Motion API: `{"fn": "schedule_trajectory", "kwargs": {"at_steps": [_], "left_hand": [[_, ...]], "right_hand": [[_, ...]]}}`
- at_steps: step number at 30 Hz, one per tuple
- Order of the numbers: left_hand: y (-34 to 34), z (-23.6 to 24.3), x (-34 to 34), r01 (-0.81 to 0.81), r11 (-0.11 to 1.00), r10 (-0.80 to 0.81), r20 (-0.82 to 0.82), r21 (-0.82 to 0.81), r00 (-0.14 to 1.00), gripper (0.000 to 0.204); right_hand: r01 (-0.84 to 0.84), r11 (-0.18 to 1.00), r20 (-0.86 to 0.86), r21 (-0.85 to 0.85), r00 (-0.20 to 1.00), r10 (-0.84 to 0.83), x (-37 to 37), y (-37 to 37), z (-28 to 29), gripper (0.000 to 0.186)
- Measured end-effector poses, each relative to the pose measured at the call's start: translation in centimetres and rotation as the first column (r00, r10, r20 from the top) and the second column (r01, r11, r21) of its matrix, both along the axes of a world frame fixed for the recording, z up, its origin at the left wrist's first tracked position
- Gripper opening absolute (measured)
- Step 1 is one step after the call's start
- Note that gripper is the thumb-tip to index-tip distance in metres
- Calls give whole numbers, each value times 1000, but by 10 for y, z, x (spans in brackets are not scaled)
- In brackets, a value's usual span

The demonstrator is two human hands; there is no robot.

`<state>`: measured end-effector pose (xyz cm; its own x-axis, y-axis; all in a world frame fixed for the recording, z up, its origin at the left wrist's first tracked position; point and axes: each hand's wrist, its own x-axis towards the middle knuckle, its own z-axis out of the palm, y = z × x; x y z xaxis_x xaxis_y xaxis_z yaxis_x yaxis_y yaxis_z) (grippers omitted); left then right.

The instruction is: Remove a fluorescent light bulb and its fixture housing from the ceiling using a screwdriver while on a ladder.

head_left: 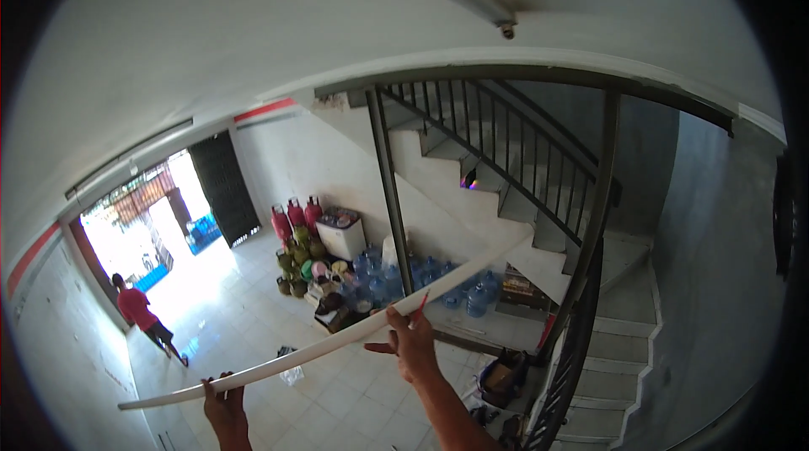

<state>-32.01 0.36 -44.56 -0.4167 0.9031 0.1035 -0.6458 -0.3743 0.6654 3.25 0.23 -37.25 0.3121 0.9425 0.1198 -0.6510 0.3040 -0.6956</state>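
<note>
A long, narrow white strip (329, 346) slants across the view, low at the left and rising to the right. The fisheye picture makes it look bowed; it could be trunking or moulding. Near its left end my left hand (226, 407) grips it from below, thumb and fingers at its edges. My right hand (409, 346) pinches the strip around its middle, with one finger pointing off to the left. A thin red pencil or marker (421, 303) sticks up from the right hand, in front of the strip.
A dark metal railing (497, 164) and tiled stairs (602, 367) stand at the right. Beyond the strip are blue water jugs (478, 301), gas cylinders (295, 213) and a white washing machine (341, 236). A person in red (139, 308) walks near the bright doorway at left.
</note>
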Motion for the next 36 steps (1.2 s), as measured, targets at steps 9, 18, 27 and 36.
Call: {"fn": "schedule_trajectory", "kwargs": {"at_steps": [9, 18, 27, 36], "left_hand": [[34, -159, -21, -38, 999, 31, -444, -8, 896, 53], [-36, -105, 148, -30, 994, 94, -942, 109, -323, 74], [-11, -199, 164, 283, 922, -194, -949, -262, -248, 42], [1, -250, 136, 292, 856, -362, -897, -428, -253, 32]], "right_hand": [[217, 915, 74, -339, 976, -204, 15, -27, -60, 26], [440, 789, 377, -429, 881, -286, -1, -30, -124, 43], [464, 794, 633, -393, 763, -133, -13, -24, -163, 34], [343, 888, 751, -308, 660, 5, 9, -49, -170, 47]]}}
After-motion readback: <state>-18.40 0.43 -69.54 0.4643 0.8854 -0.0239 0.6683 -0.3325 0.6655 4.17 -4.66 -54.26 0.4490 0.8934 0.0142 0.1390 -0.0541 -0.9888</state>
